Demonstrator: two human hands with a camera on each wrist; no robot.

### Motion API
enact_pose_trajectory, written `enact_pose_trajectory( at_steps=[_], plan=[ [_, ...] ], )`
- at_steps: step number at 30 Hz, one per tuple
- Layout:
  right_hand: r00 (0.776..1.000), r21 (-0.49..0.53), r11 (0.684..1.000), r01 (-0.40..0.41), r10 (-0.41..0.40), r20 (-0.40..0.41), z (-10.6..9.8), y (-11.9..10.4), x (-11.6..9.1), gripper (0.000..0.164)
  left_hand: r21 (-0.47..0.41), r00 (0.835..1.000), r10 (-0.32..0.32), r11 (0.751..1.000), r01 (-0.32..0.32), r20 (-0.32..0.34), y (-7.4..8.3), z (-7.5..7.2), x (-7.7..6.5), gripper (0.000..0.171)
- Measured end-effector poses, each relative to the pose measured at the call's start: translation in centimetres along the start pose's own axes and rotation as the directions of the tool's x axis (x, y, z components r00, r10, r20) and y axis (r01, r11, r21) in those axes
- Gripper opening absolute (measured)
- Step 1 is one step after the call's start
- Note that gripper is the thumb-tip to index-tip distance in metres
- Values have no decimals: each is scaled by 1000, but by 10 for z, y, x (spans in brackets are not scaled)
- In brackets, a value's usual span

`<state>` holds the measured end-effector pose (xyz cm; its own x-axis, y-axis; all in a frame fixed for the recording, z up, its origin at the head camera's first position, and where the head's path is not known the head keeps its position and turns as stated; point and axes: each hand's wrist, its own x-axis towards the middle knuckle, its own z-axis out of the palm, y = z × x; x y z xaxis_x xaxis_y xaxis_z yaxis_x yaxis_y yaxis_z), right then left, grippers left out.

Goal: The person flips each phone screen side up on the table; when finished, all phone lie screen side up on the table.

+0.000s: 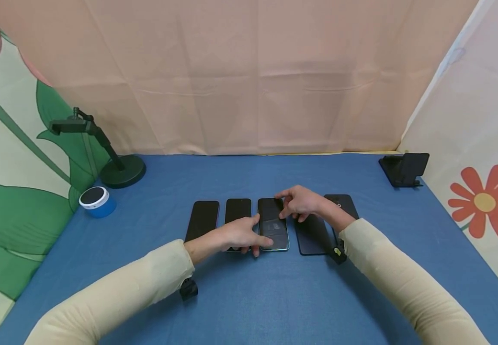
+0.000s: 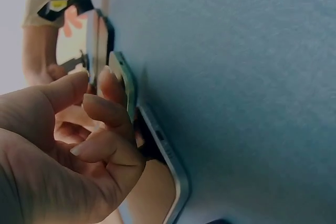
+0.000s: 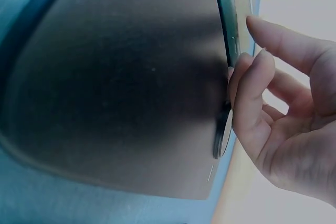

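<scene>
Several dark phones lie face up in a side-by-side row. Both my hands are at the middle phone (image 1: 273, 227), whose glossy screen shows reflections. My left hand (image 1: 236, 234) reaches over the lower part of the phone to its left (image 1: 238, 209), one fingertip over the middle phone's bottom end. In the left wrist view its fingers (image 2: 107, 116) are loosely bent beside the phone's greenish edge (image 2: 125, 80). My right hand (image 1: 302, 202) is at the upper right corner, one finger out along the top edge and another low on the right side. Thumb and fingers (image 3: 252, 85) stand apart in the right wrist view.
Left of the row's second phone lies another phone (image 1: 201, 220). A wider dark device (image 1: 311, 235) and a phone (image 1: 344, 203) lie under the right forearm. A dark green stand (image 1: 121, 171), a blue-and-white round container (image 1: 98, 203) and a black holder (image 1: 404, 169) stand farther back.
</scene>
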<state>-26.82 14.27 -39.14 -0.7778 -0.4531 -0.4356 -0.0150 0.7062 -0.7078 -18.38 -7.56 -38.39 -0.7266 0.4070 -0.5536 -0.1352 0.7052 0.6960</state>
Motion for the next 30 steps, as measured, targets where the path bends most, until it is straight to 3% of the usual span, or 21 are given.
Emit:
enact_pose_trajectory(
  at_steps=[3, 5, 7, 11, 14, 17, 22, 30],
  plan=[
    [1000, -12, 1000, 8, -8, -4, 0, 0, 0, 68, 108, 999, 21, 994, -17, -44, 4, -3, -1, 93],
    [1000, -16, 1000, 13, -13, -3, 0, 1, 0, 68, 244, 994, 48, 970, -22, -99, 6, -3, -2, 92],
    [1000, -22, 1000, 21, -21, -3, 0, 1, -1, 68, 398, 985, 79, 917, -12, -154, 7, -1, -3, 91],
    [999, -29, 999, 32, -32, -8, -1, 2, -2, 66, 627, 966, 149, 779, 17, -211, 6, 8, -4, 86],
    [999, -29, 999, 36, -37, -8, -1, 3, -2, 64, 720, 957, 186, 694, 33, -223, 5, 16, -3, 83],
    [999, -28, 999, 37, -37, -9, -1, 3, -1, 64, 773, 950, 204, 632, 56, -235, 4, 20, -1, 84],
    [999, -34, 999, 32, -33, -15, -1, 3, 0, 62, 811, 941, 229, 580, 72, -248, 2, 23, 2, 85],
    [999, -41, 999, 32, -33, -18, -2, 2, -1, 61, 834, 933, 263, 549, 63, -244, 2, 24, 0, 83]
  ],
)
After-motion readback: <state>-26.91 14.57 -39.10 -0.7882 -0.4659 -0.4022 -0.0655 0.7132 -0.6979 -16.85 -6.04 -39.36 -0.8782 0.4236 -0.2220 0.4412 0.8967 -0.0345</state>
